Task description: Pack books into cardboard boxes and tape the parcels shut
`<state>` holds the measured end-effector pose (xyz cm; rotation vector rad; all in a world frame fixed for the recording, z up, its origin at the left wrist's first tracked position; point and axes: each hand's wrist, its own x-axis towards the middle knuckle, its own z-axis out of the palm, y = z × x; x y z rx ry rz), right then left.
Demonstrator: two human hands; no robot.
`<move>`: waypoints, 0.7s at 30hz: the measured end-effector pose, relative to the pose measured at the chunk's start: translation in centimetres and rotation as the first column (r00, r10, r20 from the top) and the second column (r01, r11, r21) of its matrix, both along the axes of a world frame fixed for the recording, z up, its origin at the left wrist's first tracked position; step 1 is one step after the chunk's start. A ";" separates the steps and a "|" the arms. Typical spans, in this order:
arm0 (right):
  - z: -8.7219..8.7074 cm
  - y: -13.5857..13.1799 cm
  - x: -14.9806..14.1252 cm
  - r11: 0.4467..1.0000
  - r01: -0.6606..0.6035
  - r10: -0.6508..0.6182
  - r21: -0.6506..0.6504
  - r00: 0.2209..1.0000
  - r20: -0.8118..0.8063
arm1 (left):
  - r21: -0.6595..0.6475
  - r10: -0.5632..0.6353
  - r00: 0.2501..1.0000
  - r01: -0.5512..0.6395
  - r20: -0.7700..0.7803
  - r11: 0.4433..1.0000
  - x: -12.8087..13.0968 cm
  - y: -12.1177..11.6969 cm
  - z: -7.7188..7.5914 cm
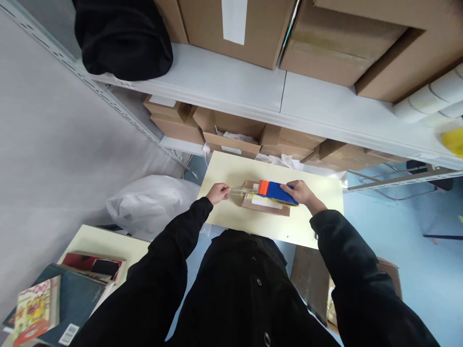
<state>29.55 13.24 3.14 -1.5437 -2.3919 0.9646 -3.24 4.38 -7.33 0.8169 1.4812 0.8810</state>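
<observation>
A small brown cardboard box (247,203) with a white label lies on the pale yellow table (220,168). My right hand (297,191) is closed round a blue and orange tape dispenser (277,191), held over the top of the box. A strip of clear tape (240,191) stretches leftward from the dispenser. Its free end is pinched between the fingers of my left hand (218,193), just left of the box. Part of the box is covered by the dispenser.
Behind the table stands a metal shelf (224,79) with large cardboard boxes (235,29), a black bag (123,43) and white rolls (430,99). Books (39,308) lie on a side table at lower left, near a white plastic bag (152,200). An open carton (390,277) is at lower right.
</observation>
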 end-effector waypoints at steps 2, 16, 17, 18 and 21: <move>-0.3 -0.2 0.1 1.000 -0.004 0.004 0.001 1.000 0.003 | 0.011 -0.007 1.000 0.007 0.000 1.000 0.5 -0.1 -0.9; -1.0 -0.8 -0.1 0.999 0.007 -0.006 0.042 1.000 -0.022 | 0.039 0.032 0.940 -0.020 -0.340 0.999 5.9 -0.8 -5.6; -1.0 -0.8 -0.1 0.999 0.011 -0.011 0.041 1.000 -0.023 | 0.029 0.021 0.932 -0.011 -0.363 1.000 5.7 -1.0 -5.8; -1.0 -0.9 -0.1 0.999 0.014 -0.013 0.039 1.000 -0.025 | 0.024 0.002 0.924 0.008 -0.382 1.000 5.3 -1.2 -5.7; -1.0 -0.9 -0.1 0.999 0.001 0.000 0.038 1.000 -0.030 | 0.050 -0.078 0.909 0.107 -0.410 0.993 3.4 -1.1 -4.3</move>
